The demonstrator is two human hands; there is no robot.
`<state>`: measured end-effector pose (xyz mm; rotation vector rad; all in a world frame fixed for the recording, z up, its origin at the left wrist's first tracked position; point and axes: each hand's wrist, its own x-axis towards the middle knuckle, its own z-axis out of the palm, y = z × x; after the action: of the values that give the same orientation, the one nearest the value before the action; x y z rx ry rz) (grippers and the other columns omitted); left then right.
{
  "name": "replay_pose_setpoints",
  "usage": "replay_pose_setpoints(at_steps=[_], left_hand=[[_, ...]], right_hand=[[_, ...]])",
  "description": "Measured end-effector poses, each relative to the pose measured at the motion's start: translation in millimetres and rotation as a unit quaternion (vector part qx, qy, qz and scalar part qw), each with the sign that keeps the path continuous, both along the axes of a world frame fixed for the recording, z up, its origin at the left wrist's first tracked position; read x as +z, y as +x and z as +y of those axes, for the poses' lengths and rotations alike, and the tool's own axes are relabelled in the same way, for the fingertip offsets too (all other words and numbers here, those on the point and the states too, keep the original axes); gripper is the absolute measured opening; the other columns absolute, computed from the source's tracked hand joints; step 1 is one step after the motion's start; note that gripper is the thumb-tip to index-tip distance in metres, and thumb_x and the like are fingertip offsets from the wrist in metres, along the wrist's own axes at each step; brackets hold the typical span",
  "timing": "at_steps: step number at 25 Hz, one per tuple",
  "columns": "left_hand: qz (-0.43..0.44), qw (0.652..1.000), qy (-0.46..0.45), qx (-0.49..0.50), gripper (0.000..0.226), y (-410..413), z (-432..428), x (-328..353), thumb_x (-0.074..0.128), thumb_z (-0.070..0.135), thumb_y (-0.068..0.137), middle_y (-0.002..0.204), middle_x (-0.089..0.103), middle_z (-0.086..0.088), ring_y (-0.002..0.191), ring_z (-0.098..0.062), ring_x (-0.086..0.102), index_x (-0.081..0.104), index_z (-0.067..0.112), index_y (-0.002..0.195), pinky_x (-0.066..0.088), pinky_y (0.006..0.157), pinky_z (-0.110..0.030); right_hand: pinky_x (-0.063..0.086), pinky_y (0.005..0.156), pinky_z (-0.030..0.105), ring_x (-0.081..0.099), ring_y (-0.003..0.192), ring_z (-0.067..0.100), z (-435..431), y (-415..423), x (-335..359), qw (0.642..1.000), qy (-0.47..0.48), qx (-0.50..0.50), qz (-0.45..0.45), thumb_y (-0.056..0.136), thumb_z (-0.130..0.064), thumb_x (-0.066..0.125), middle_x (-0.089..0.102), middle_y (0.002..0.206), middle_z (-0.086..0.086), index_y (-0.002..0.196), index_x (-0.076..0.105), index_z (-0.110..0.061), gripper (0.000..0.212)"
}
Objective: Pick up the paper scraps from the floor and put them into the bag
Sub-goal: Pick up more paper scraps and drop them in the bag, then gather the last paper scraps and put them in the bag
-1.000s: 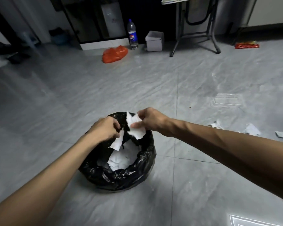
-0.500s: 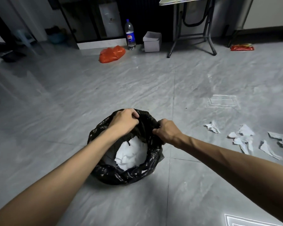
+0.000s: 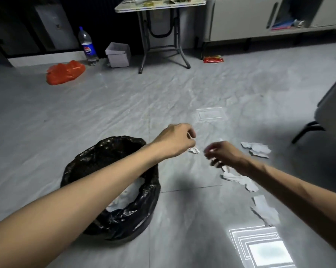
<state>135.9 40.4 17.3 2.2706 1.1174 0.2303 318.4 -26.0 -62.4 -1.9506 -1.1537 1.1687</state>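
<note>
Both bare arms reach forward over the grey tiled floor (image 3: 124,105). The left hand (image 3: 174,139) is at the centre of the frame, just right of the black bag (image 3: 113,215); its fingers are curled together in a loose fist, and a small white scrap (image 3: 193,150) shows at its lower right edge. Whether the hand holds that scrap or merely hangs above it cannot be told. The right hand (image 3: 224,154) is just right of it, blurred, with the fingers bent downward over the floor; whether they are apart or pinched on paper cannot be told.

The bag stands open at lower centre-left, partly crossed by the left forearm, with white paper inside (image 3: 132,190) visible at its bottom.

More paper scraps lie on the floor right of centre: a cluster (image 3: 257,148) right of the right hand, another group (image 3: 240,180) just below that hand beside the wrist, and a larger piece (image 3: 264,211) lower right, next to the right forearm.

Along the top of the frame stand a cola bottle (image 3: 87,47), a white box (image 3: 118,55), an orange plastic bag (image 3: 65,72) at upper left, a folding worktop (image 3: 159,5) at top centre and a red packet (image 3: 213,59) to its right. A bright light reflection (image 3: 263,248) shines on the tiles at lower right.
</note>
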Motion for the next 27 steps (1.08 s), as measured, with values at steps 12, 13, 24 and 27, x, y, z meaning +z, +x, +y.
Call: replay_pose_setpoints(at_steps=[12, 13, 24, 27], left_hand=[[0.161, 0.971, -0.042, -0.173, 0.059, 141.8, -32.1, -153.9, 0.067, 0.032, 0.085, 0.140, 0.049, -0.009, 0.127, -0.029, 0.048, 0.044, 0.022, 0.138, 0.044, 0.095, -0.038], [0.173, 0.969, -0.032, -0.174, 0.059, 147.4, -34.0, -168.9, 0.066, 0.034, 0.086, 0.141, 0.047, -0.008, 0.128, -0.029, 0.048, 0.043, 0.023, 0.139, 0.043, 0.097, -0.039], [0.072, 0.985, 0.089, -0.128, 0.025, 144.2, -31.9, -225.6, 0.058, 0.029, 0.092, 0.121, 0.056, -0.010, 0.118, -0.030, 0.049, 0.065, 0.008, 0.104, 0.043, 0.093, -0.040], [0.077, 0.981, 0.087, -0.154, 0.026, 153.0, -13.9, -226.5, 0.065, 0.032, 0.086, 0.137, 0.050, -0.008, 0.131, -0.029, 0.041, 0.071, 0.010, 0.097, 0.038, 0.100, -0.035]], right_hand=[[0.039, 0.054, 0.004, 0.061, 0.067, 0.014, -156.0, 105.6, -129.6, 0.968, -0.062, 0.021, -0.244, 0.063, 0.006, 0.062, 0.062, 0.070, -0.004, 0.084, 0.065, -0.009, 0.025], [0.039, 0.051, 0.004, 0.061, 0.061, 0.013, -148.3, 110.2, -127.4, 0.972, -0.031, -0.005, -0.232, 0.069, 0.006, 0.061, 0.064, 0.069, -0.002, 0.089, 0.063, -0.010, 0.026], [0.044, 0.059, 0.027, 0.062, 0.070, 0.025, -78.3, 127.5, -140.0, 0.967, -0.079, 0.015, -0.244, 0.072, -0.012, 0.059, 0.070, 0.075, 0.006, 0.070, 0.056, -0.023, 0.012], [0.042, 0.062, 0.026, 0.061, 0.077, 0.029, -71.6, 127.7, -147.1, 0.964, -0.076, 0.016, -0.253, 0.072, -0.010, 0.058, 0.066, 0.084, 0.008, 0.070, 0.061, -0.019, 0.010]])
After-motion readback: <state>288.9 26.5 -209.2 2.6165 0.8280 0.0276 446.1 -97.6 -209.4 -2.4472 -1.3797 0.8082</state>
